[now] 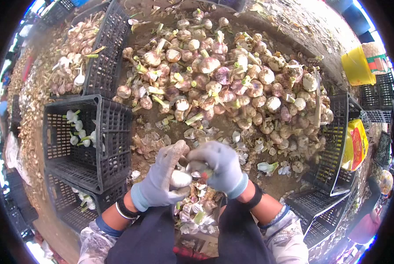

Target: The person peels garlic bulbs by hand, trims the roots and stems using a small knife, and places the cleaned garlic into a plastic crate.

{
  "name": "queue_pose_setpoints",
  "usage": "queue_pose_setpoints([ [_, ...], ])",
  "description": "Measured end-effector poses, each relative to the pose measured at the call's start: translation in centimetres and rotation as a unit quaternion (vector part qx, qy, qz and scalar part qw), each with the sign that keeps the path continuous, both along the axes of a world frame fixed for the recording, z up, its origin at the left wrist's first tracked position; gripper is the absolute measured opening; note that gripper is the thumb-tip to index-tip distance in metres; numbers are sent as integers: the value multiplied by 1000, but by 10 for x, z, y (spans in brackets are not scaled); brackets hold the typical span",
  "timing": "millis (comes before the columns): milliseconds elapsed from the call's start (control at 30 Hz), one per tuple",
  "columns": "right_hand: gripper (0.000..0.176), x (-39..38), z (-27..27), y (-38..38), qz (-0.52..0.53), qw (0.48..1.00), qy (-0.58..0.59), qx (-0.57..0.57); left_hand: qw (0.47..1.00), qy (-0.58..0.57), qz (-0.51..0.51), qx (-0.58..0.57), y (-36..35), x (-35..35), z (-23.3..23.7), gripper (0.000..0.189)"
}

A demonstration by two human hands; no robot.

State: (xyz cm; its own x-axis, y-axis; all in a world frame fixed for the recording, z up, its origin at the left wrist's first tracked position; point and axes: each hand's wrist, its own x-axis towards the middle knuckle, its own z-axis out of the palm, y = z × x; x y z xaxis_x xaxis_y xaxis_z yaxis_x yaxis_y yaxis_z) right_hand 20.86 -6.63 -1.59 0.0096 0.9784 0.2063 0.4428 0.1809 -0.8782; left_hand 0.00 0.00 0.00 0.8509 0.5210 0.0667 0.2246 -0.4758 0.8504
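Observation:
A whitish, peeled garlic bulb (pixel 180 178) sits in the fingers of my gloved left hand (pixel 158 180), which are curled round it. Close beside it, my gloved right hand (pixel 221 169) is closed and smeared by motion. A small spot of red and green shows at its fingers, but what it grips I cannot make out. Both hands are in front of my knees, above loose garlic skins (pixel 197 215). Beyond them spreads a large heap of unpeeled garlic bulbs (pixel 219 83), many with short cut stems.
To my left, a black crate (pixel 114 149) holds several white bulbs, with another crate (pixel 69 207) below it. More crates (pixel 340 141) stand on the right, near a yellow-and-red bag (pixel 356 145) and a yellow bucket (pixel 358 66). Another person (pixel 364 224) is at the far right.

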Motion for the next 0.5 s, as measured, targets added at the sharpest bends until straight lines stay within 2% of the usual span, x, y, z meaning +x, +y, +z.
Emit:
queue_pose_setpoints([
  [67,22,10,-4,-2,-99,995,5,-3,998,-13,-9,-58,-2,1,3,95],
  [100,22,10,-22,3,-150,988,-3,45,999,15,15,-32,5,-8,10,94],
  [167,27,42,-45,-12,-149,980,-103,-82,998,24,57,-14,15,-23,10,92],
  [200,33,55,-59,-20,-186,963,-147,-131,985,68,146,64,23,-37,17,90],
  [233,40,68,-75,-28,-222,940,-187,-177,955,111,235,142,34,-55,26,88],
  [267,48,85,-93,-37,-249,929,-247,-120,909,94,349,206,48,-72,30,83],
  [300,46,93,-101,-41,-327,902,-189,-209,844,78,458,268,63,-90,34,79],
  [333,45,99,-105,-39,-358,884,-201,-224,805,113,488,316,74,-105,42,75],
  [367,45,103,-111,-35,-390,864,-211,-237,791,131,493,336,73,-109,41,72],
  [400,44,108,-126,-29,-390,862,-223,-234,776,149,498,356,73,-107,45,70],
  [433,43,111,-132,-25,-364,854,-247,-277,761,166,503,375,72,-102,50,67],
  [467,42,113,-136,-20,-337,847,-268,-313,806,110,494,308,63,-82,43,67],
  [500,42,114,-140,-12,-306,840,-288,-343,869,46,442,218,60,-62,39,67],
])
